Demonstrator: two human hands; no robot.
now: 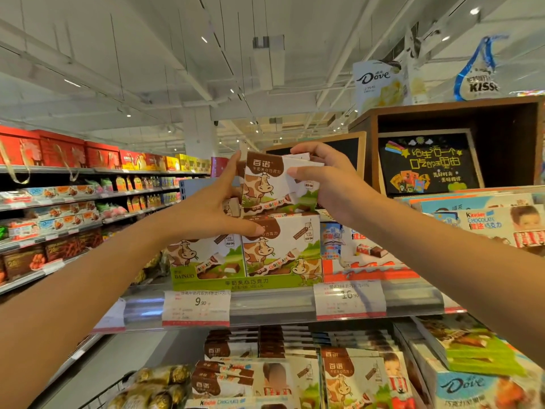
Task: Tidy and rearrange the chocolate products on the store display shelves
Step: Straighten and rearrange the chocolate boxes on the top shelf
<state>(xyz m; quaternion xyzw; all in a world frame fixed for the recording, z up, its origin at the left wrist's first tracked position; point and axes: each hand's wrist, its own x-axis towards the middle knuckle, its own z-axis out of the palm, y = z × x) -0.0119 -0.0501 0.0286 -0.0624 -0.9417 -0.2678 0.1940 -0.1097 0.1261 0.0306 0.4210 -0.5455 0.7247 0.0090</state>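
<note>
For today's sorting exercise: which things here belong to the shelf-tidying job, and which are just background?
Job: cow-print chocolate box held by left hand and right hand; boxes beneath.
Background: chalkboard sign, red gift boxes, price tag.

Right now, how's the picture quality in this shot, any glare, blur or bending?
Head view: strong wide-angle bending, forearms and ceiling lines splaying outward; glare on the clear shelf-edge strip; the 16.90 price tag is soft and hard to read; the cow-print chocolate box between the left hand and right hand is fairly sharp; even overhead lighting, faint shadows.
</note>
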